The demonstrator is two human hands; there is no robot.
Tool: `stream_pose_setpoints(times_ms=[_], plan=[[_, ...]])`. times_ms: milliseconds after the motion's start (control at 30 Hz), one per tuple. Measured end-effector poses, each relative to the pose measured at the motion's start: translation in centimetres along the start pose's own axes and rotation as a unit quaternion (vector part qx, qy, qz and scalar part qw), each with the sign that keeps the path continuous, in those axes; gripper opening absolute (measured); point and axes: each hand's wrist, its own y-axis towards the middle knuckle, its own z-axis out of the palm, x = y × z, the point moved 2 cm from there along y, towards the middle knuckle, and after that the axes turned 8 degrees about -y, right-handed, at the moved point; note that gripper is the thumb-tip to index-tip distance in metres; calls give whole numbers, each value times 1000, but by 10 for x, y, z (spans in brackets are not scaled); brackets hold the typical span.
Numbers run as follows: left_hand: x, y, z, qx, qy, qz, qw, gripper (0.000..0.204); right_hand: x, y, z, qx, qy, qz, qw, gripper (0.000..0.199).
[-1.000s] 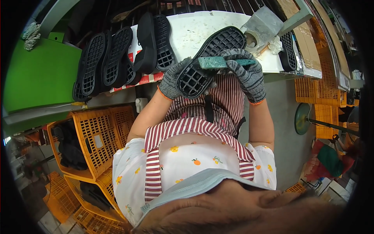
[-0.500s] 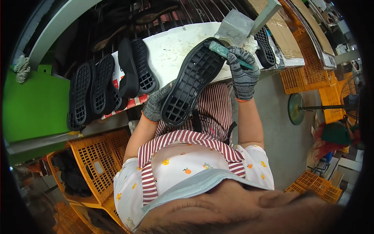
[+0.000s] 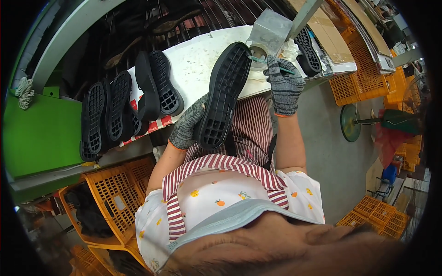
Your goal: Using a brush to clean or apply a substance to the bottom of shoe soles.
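One lettered red strip (image 3: 161, 123) shows—left hand (image 3: 188, 124) closed round a sole (image 3: 224, 95), right hand (image 3: 285, 86) round a brush (image 3: 258, 59).

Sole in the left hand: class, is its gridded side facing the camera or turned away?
Facing the camera: the sole shows its open squares, with the left hand at its edge.

Passage over white board (image 3: 199, 64) between sole row (image 3: 120, 106) and held sole (image 3: 224, 92), plastic box (image 3: 270, 33) rightward.

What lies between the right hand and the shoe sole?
The front end of the green tool held in the right hand reaches toward the rim of the shoe sole, as the head view shows; contact is unclear.
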Motion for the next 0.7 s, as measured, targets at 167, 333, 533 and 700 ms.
stream_pose_setpoints(times_ms=[167,333,533,700], plan=[[0,3,5,5,13,8,1000,71,14,-5,-3,63,95,202,973,22],[0,7,1,17,22,13,1000,73,21,-7,-9,137,113,186,966,21],[3,9,-6,39,81,29,996,70,28,4,-16,121,37,-15,992,18],[5,9,-12,40,137,58,988,58,35,4,-3,146,-42,-119,981,18]])
